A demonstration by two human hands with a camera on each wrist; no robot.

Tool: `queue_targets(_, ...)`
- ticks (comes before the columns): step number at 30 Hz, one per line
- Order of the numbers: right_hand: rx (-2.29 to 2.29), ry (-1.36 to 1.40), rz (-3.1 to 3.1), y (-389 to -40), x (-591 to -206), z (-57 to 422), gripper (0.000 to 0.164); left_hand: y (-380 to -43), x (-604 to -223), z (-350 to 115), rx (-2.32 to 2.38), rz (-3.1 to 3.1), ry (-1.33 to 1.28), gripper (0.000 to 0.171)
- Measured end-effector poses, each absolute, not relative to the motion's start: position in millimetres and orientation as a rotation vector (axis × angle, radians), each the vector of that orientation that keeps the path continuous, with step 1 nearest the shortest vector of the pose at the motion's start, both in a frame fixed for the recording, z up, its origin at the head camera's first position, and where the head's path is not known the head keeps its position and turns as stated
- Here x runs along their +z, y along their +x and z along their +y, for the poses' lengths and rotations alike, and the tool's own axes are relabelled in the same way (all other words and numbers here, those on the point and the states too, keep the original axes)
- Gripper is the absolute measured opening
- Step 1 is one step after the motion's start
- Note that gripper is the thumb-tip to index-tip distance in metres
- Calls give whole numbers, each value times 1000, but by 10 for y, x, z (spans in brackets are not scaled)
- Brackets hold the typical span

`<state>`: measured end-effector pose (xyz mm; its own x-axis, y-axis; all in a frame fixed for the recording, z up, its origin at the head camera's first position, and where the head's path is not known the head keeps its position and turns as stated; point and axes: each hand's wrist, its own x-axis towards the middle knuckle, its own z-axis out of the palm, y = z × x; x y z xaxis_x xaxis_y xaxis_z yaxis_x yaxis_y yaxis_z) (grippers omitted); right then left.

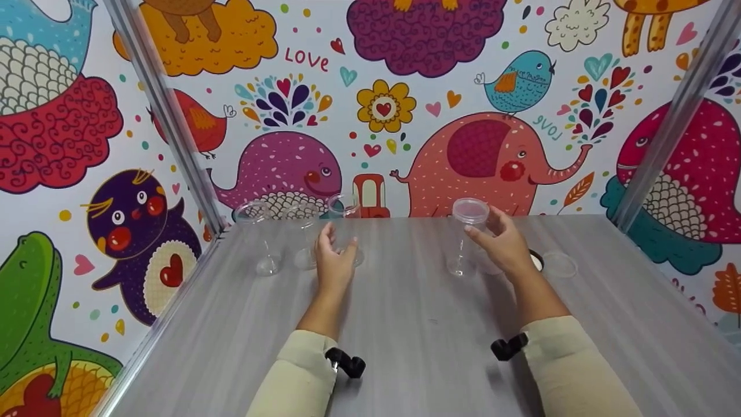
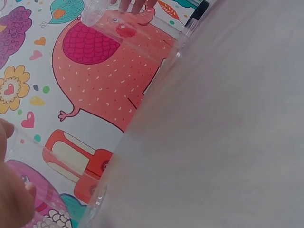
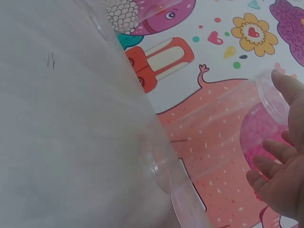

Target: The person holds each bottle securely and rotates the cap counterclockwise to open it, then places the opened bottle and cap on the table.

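Observation:
My left hand [image 1: 336, 260] curves its fingers and thumb round the upper part of a tall clear plastic jar [image 1: 344, 204], which stands on the table. That jar [image 2: 61, 161] shows beside the hand in the left wrist view. My right hand [image 1: 503, 240] pinches a clear round lid [image 1: 470, 211] at the top of another tall clear jar [image 1: 459, 255], thumb at the near edge. In the right wrist view its thumb touches the lid rim [image 3: 273, 97], while the other fingers spread away from the jar wall. Its index finger is partly hidden there.
Two more clear jars, an outer one [image 1: 267, 263] and an inner one [image 1: 305, 258], stand left of my left hand. Beyond my right hand lie a black-rimmed white round piece [image 1: 538, 262] and a flat clear disc [image 1: 560, 265]. A printed wall [image 1: 422, 202] borders the grey table [image 1: 417, 347].

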<state>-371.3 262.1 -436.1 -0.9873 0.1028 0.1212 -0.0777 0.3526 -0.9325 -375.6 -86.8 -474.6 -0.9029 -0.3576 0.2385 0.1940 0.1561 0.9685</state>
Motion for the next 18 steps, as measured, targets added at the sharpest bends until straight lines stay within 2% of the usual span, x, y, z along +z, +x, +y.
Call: queue_targets(18,1679,-16,-2408,-3757,-4344,2400,96,-3696,-4743,-705,-1913,-2210,-107,70)
